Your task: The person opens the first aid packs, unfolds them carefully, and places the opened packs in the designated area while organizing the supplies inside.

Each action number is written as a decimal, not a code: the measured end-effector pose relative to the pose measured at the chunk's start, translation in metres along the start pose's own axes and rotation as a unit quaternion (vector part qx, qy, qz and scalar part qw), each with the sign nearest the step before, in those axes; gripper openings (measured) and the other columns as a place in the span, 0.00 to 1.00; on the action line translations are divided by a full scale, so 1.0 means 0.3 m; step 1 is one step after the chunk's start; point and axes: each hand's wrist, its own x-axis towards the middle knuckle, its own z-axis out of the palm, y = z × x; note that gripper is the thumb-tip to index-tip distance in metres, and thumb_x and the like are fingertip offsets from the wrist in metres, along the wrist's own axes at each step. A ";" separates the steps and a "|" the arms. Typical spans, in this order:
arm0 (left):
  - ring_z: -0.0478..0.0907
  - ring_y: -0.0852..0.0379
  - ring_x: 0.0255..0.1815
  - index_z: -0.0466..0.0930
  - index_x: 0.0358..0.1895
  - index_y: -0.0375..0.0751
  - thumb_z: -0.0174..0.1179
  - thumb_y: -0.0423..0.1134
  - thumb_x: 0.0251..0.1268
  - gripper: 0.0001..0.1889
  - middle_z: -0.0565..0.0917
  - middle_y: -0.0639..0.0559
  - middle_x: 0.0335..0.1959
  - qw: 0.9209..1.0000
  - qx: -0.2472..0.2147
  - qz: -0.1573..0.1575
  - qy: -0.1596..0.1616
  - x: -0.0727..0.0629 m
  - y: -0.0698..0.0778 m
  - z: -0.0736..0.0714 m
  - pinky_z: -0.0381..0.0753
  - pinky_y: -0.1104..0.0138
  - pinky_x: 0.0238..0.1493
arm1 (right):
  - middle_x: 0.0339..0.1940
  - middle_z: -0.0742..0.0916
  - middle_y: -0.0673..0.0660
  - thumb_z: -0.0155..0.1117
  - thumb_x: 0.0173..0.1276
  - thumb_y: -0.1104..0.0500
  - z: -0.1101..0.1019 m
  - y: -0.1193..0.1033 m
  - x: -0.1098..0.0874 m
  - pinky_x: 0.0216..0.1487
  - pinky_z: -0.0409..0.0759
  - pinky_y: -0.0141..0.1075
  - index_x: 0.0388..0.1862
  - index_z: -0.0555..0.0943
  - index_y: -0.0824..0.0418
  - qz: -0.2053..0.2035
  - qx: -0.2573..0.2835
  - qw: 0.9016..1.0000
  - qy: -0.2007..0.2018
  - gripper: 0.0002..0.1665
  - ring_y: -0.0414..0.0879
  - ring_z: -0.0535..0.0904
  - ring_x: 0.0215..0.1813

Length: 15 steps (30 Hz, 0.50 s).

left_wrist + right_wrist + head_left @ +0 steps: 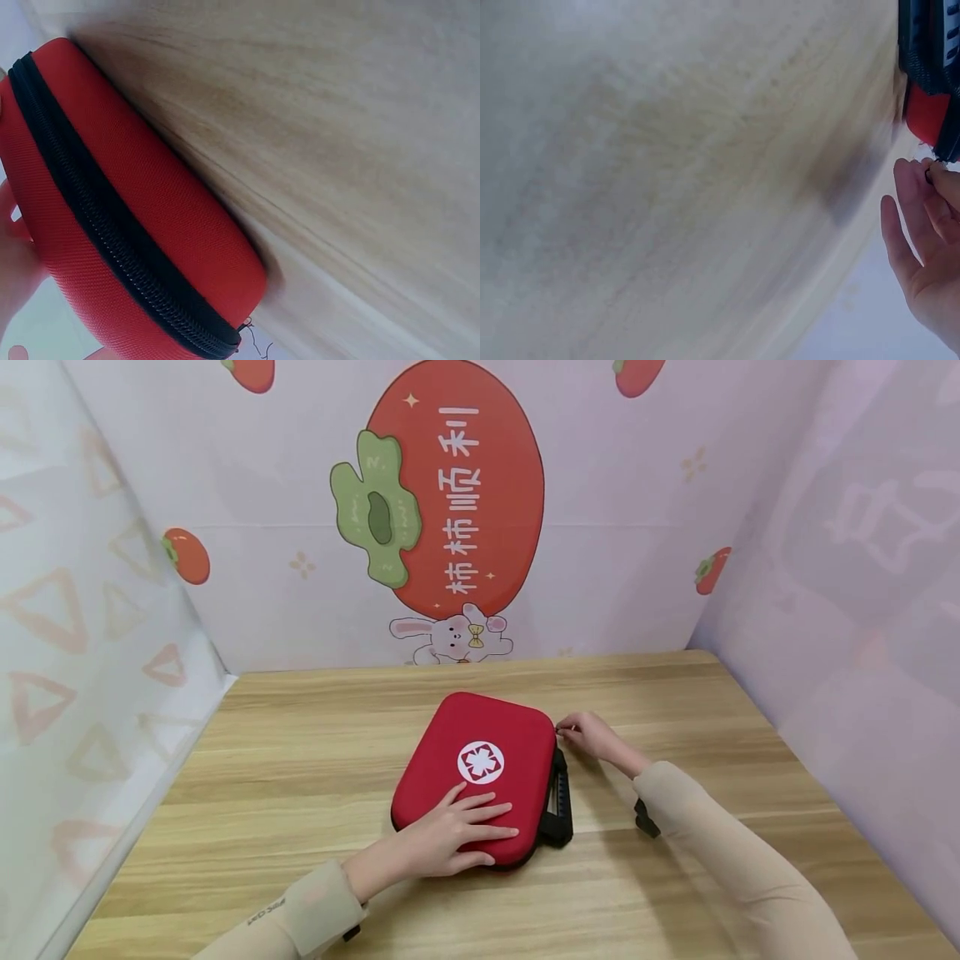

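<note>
The right hand (588,737) pinches a small dark zip pull (928,177) between thumb and forefinger at the case's far right corner; in the right wrist view its other fingers are loosely bent and hold nothing. The left hand (450,833) lies spread on the near part of the lid, fingers apart, just below the white emblem (481,762).

Under it, the red case (480,718) lies flat on the table (300,735), near the middle and turned at a slant. Its black handle (564,802) juts out from the right side, nearer the person than the right hand, filling part of the space beside that edge. A black zip (112,232) runs round the side, closed along the stretch in the left wrist view, with loose threads (259,346) by the corner.

Pale sleeves (697,827) cover both forearms, and a dark piece (647,820) shows under the right cuff. Beyond the table's far edge stands a backdrop (615,593) printed with persimmons and a rabbit; patterned side walls (112,610) flank the table.
</note>
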 end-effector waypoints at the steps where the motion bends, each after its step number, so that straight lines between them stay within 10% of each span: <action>1: 0.58 0.51 0.64 0.67 0.61 0.60 0.53 0.51 0.59 0.24 0.64 0.54 0.64 1.000 0.000 0.000 0.000 0.001 0.001 -0.001 0.55 0.46 0.59 | 0.31 0.84 0.60 0.55 0.62 0.67 0.000 0.014 -0.002 0.33 0.77 0.40 0.35 0.82 0.69 -0.010 0.001 1.000 0.001 0.09 0.47 0.79 0.31; 6: 0.59 0.51 0.64 0.67 0.60 0.59 0.54 0.51 0.59 0.24 0.64 0.54 0.63 1.000 0.005 0.001 0.001 0.005 0.005 -0.001 0.55 0.46 0.59 | 0.27 0.84 0.53 0.56 0.63 0.61 0.018 0.087 -0.015 0.30 0.77 0.34 0.34 0.83 0.63 -0.055 -0.005 0.998 -0.003 0.10 0.39 0.78 0.27; 15: 0.60 0.51 0.64 0.68 0.60 0.58 0.54 0.51 0.59 0.24 0.65 0.53 0.63 1.000 0.025 -0.008 0.017 0.033 0.001 0.009 0.54 0.45 0.59 | 0.25 0.84 0.57 0.58 0.57 0.71 0.017 -0.090 -0.157 0.28 0.75 0.28 0.29 0.81 0.70 -0.055 -0.019 0.998 -0.017 0.05 0.39 0.77 0.27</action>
